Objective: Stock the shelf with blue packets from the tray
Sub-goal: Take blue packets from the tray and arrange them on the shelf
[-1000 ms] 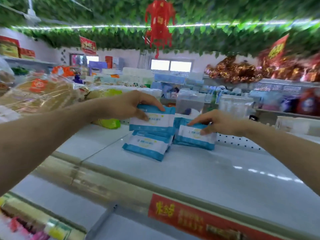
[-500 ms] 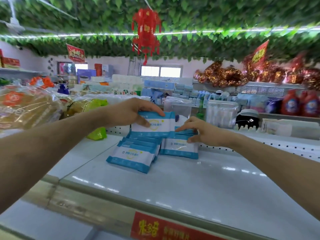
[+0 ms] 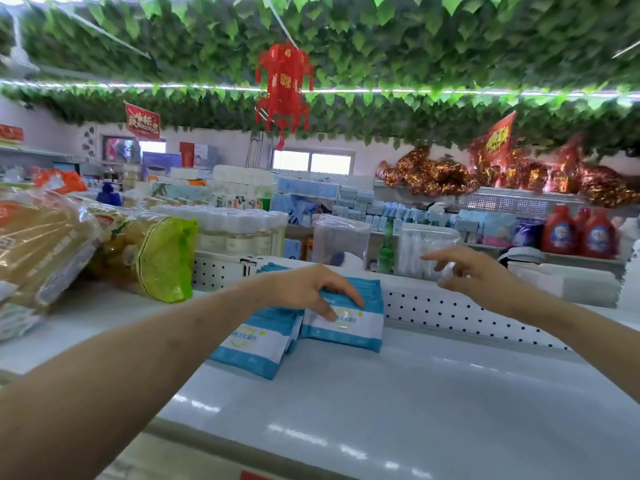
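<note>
Two groups of blue-and-white packets stand on the white top shelf. The right group of blue packets leans upright against the perforated back rail. The left group of packets slants forward beside it. My left hand reaches over the right group, its fingers and thumb curled on the front packet's top edge. My right hand hovers to the right above the rail, fingers spread and holding nothing. No tray is in view.
Bagged goods in clear and yellow-green wrap crowd the shelf's left end. Clear tubs and bottles stand behind the perforated rail. A red price label marks the shelf's front edge. More shelves of goods fill the background.
My right hand let go of the right packets and lifted away to the right. My left hand set its packet down against the right group and stays on it.
</note>
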### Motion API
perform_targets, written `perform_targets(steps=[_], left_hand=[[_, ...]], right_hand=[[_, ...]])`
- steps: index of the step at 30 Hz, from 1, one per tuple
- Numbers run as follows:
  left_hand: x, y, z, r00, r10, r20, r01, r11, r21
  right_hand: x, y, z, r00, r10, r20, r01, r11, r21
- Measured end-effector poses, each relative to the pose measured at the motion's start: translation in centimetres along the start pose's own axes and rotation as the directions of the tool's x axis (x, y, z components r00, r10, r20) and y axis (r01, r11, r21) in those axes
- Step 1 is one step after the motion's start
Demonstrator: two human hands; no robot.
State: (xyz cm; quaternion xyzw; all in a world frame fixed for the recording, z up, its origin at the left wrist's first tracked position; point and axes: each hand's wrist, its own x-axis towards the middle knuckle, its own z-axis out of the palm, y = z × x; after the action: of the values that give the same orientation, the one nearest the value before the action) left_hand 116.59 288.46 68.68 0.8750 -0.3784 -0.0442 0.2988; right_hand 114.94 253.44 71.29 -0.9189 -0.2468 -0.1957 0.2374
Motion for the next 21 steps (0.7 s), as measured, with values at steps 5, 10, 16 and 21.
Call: perform_targets(steps=[5, 10, 16, 21], left_hand=[[-0.4, -0.5, -0.4, 1.000, -0.016, -0.004, 0.016, 0.996, 0.090], [-2.0, 0.1, -1.3, 0.993, 0.020, -0.116, 0.007, 0.973, 0.233], [-13.5, 1.7, -4.8, 0.953, -0.148, -0.266, 0.201, 0.962, 0.186], [-31.7, 2.3, -4.2, 0.810, -0.381, -0.446, 0.484, 0.864, 0.140]], right_hand=[[0.0, -0.8, 0.4, 0.999, -0.006, -0.031, 0.006, 1.000, 0.017], [1.7, -5.4, 1.4, 0.993, -0.117, 0.003, 0.117, 0.993, -0.010], [6.4, -16.7, 7.0, 0.903, -0.412, 0.119, 0.406, 0.911, 0.071], [7.3, -31.4, 16.8, 0.643, -0.715, 0.275, 0.662, 0.699, 0.270]])
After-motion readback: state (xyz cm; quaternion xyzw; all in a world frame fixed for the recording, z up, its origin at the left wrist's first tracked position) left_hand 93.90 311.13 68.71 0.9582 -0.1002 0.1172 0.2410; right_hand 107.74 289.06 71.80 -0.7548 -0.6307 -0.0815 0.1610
